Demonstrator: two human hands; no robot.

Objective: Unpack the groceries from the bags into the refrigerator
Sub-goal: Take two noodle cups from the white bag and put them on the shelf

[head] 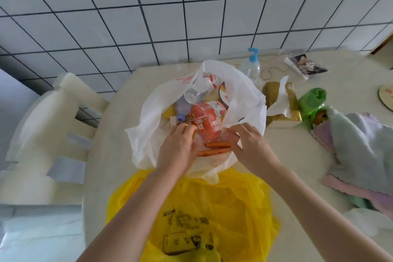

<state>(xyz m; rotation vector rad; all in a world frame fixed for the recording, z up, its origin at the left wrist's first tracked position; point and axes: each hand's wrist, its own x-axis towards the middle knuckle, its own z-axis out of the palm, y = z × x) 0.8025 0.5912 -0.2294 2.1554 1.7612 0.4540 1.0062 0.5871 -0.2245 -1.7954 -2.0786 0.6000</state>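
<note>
A white plastic bag (148, 112) lies open on the table, full of groceries: a red round tub (209, 119), a clear plastic bottle (201, 88), a small purple-capped item (181, 117) and two orange sausages (217, 148). My left hand (177, 149) reaches into the bag left of the tub, its fingers curled on something by the tub's edge. My right hand (247, 144) reaches in from the right, fingertips at the sausages' ends. A yellow plastic bag (212, 208) lies in front of the white one, under my forearms.
A spray bottle with a blue top (251, 66) stands behind the bag. To the right lie a gold tissue box (282, 104), a green bag roll (312, 98) and folded cloths (359, 140). White foam packing (46, 134) sits left of the table. A tiled wall is behind.
</note>
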